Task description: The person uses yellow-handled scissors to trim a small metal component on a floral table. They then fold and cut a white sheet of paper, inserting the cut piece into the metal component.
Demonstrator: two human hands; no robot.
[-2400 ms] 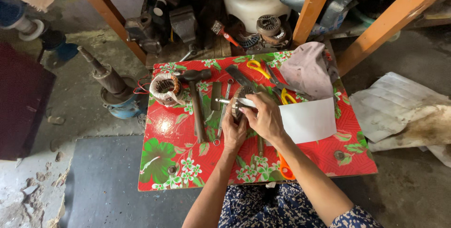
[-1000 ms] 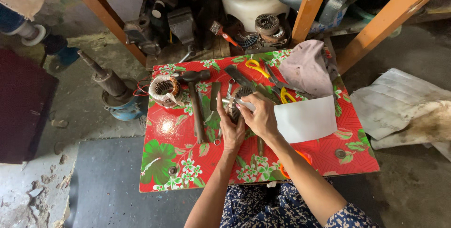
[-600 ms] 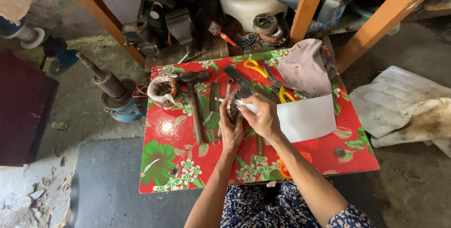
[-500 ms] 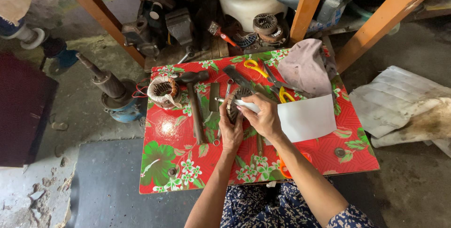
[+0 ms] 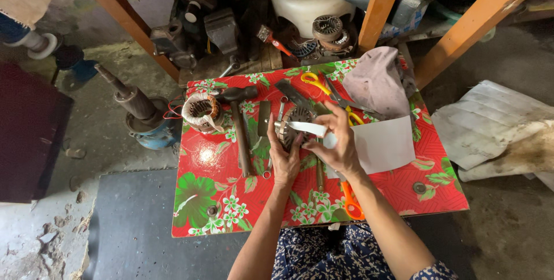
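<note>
Head view:

- A small table (image 5: 213, 199) covered with a red floral cloth is seen from above, with both forearms reaching over it from the bottom edge.
- A round, slotted metal motor core (image 5: 287, 130) is held above the middle of the table by the left hand (image 5: 284, 156); the fingers are curled up around its near side, closed on it.
- A white paper strip (image 5: 306, 128) is pinched between thumb and fingertips of the right hand (image 5: 337, 144); the strip lies across the top of the core and touches it.
- A white paper sheet (image 5: 384, 144) is noted on the cloth just right of the right hand.
- A hammer (image 5: 239, 127) with a dark head and a wooden handle is laid left of the hands, well clear of them.
- A wound stator (image 5: 199, 113) with copper coils stands at the table's far-left corner, beside the hammer head.
- Yellow-handled pliers (image 5: 314, 79) and a pinkish cloth (image 5: 378, 81) are recorded along the far edge.
- Orange-handled scissors (image 5: 350, 202) lie partly under the right forearm.
- A grey pump body (image 5: 144, 121) is seen on the floor left of the table.
</note>
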